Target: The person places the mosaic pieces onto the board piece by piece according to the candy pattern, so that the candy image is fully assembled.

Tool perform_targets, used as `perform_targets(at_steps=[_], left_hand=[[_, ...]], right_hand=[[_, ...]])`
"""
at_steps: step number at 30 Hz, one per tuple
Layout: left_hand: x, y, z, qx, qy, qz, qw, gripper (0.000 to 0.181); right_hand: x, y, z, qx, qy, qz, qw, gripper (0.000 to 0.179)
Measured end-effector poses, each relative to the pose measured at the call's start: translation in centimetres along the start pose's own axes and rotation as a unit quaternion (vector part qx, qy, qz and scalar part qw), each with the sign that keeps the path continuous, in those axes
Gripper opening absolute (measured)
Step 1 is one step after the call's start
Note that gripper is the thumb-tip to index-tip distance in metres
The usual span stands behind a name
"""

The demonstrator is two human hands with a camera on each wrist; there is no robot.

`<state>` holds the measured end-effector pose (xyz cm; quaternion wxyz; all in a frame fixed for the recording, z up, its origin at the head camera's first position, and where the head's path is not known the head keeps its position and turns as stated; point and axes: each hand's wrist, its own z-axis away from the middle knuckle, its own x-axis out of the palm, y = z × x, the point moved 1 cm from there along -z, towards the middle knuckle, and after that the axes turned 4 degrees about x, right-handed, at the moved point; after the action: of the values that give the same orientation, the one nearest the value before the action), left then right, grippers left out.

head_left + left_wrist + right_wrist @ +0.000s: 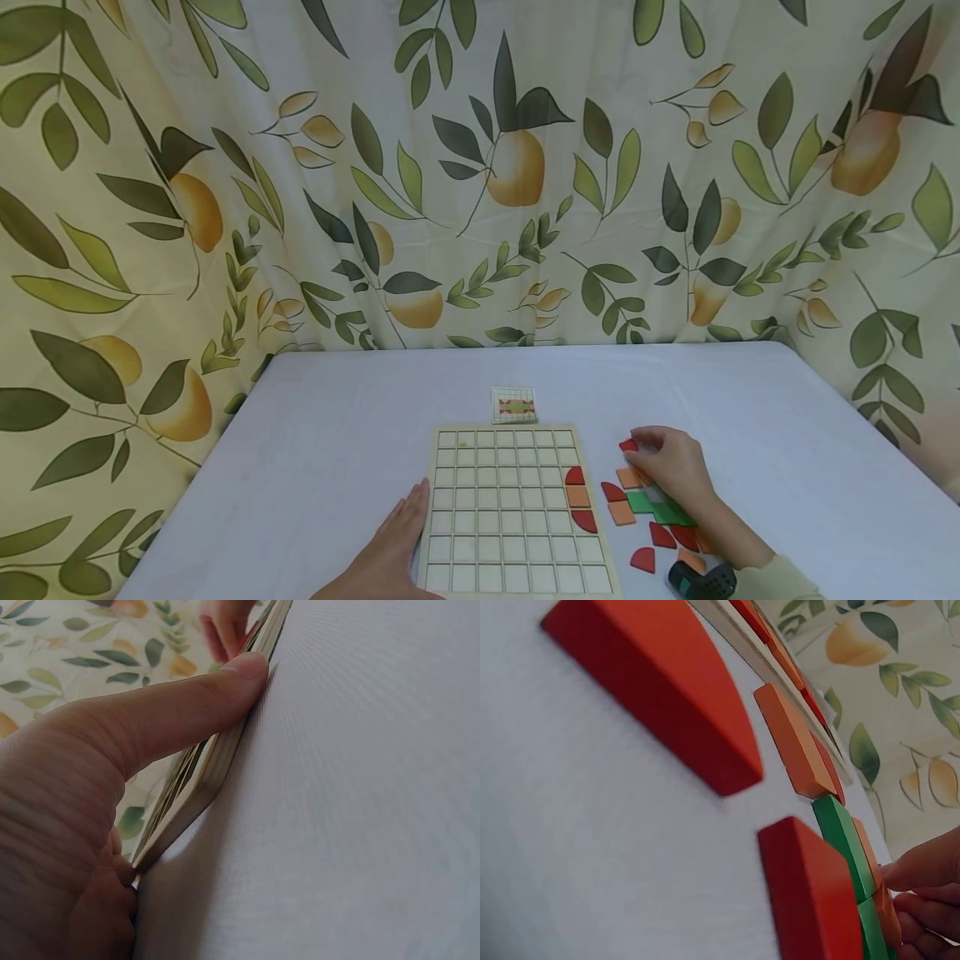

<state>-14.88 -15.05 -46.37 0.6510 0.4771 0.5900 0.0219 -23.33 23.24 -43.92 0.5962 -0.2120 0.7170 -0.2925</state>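
A wooden grid board (pixel 517 427) lies on the table. Its right column holds a red quarter-circle block (pixel 574 476), an orange square block (pixel 577 497) and another red quarter-circle. My left hand (pixel 390 542) rests against the board's near left corner, fingers straight along the left side, thumb (pixel 202 705) laid on the near edge. Right of the board, my right hand (pixel 672 467) is over the far end of the loose blocks, thumb and forefinger pinching a red quarter-circle block (pixel 627 445). In the right wrist view the curled fingers (pixel 922 866) show beside orange blocks; the pinched block is hidden.
Loose green blocks (pixel 640 502), red quarter-circles (pixel 642 559) and orange squares (pixel 622 512) lie close together right of the board. A small pattern card (pixel 514 395) stands behind the board. A dark wrist device (pixel 701 580) sits at the right sleeve. Patterned cloth hangs behind the table.
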Motion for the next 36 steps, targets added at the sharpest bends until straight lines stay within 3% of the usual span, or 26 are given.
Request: perform_targets(at_steps=[15,23,36], left_hand=[[0.1,-0.2,0.0,0.004,0.003,-0.017,0.9998,0.130],[0.0,0.0,0.0,-0.012,-0.001,-0.023,0.9997,0.130],[0.0,0.0,0.0,-0.007,-0.001,-0.025,0.9996,0.130]], right_hand=[[0.1,-0.3,-0.4,0.005,-0.010,0.002,0.9999,0.036],[0.0,0.0,-0.6,-0.007,-0.020,-0.005,0.9998,0.034],[0.4,-2.2,0.4,-0.009,-0.048,-0.061,0.9969,0.035]])
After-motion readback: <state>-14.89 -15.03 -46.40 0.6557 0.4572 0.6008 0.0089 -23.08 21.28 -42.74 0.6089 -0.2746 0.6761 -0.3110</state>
